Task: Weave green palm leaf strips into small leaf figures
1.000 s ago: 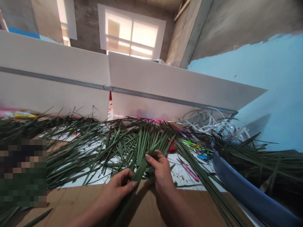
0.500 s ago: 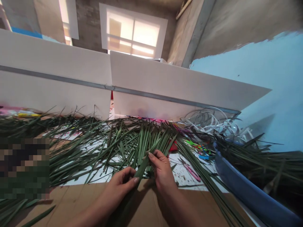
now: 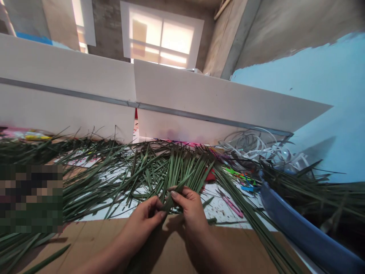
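Note:
A long green leaf (image 3: 170,202) is pinched between both hands above the cardboard. My left hand (image 3: 150,217) is closed on its near part, thumb on top. My right hand (image 3: 188,205) grips it slightly farther up, with thumb and fingers pressed together around it; the leaf's tip points away to the upper right. Just beyond the hands, many cut green leaves (image 3: 182,163) lie in a fanned pile on the white surface. Pink-handled scissors (image 3: 232,205) rest to the right of my right hand.
A blue basin (image 3: 296,224) full of dark leaves stands at the right. Brown cardboard (image 3: 94,243) covers the near edge. White plastic straps (image 3: 256,146) lie coiled at the back right. Colourful strips (image 3: 242,177) are near the basin. A white panel (image 3: 216,95) closes off the back.
My right hand has moved a little left and down along the leaf, closer to my left hand. The leaf looks more bent between them. The view has shifted slightly.

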Motion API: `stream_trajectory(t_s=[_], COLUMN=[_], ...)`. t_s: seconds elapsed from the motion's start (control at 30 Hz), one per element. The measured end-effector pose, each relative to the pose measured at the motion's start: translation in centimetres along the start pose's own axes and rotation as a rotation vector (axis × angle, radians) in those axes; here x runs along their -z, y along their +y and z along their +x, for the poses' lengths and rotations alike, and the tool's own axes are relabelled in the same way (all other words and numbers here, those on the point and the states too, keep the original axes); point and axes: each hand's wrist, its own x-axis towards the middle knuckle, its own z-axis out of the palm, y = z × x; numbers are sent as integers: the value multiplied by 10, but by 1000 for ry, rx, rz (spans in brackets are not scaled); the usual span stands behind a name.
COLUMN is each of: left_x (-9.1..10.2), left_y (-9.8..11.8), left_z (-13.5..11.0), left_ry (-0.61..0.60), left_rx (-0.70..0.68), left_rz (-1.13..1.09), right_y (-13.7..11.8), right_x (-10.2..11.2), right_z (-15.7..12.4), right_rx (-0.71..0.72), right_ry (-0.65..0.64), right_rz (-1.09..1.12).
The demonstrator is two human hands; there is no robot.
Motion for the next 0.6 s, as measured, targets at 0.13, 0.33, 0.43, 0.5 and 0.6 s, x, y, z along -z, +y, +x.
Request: stream_trajectory(t_s=[0.13, 0.33, 0.43, 0.5, 0.6], left_x=[-1, -3, -4, -4, -3], left_y=[6, 1, -1, -1, -2], left_z=[-1, -2, -4, -4, -3], left_ry=[-22, -56, -70, -69, -38], left_rx=[8, 19, 23, 33, 36], left_rz=[33, 29, 28, 29, 22], right_y=[-8, -15, -23, -29, -32], right_x=[5, 16, 22, 26, 27], right_z=[5, 15, 21, 24, 25], right_rx=[29, 79, 113, 133, 115], right_ry=[69, 136, 172, 187, 183], right_rz=[20, 19, 33, 37, 63])
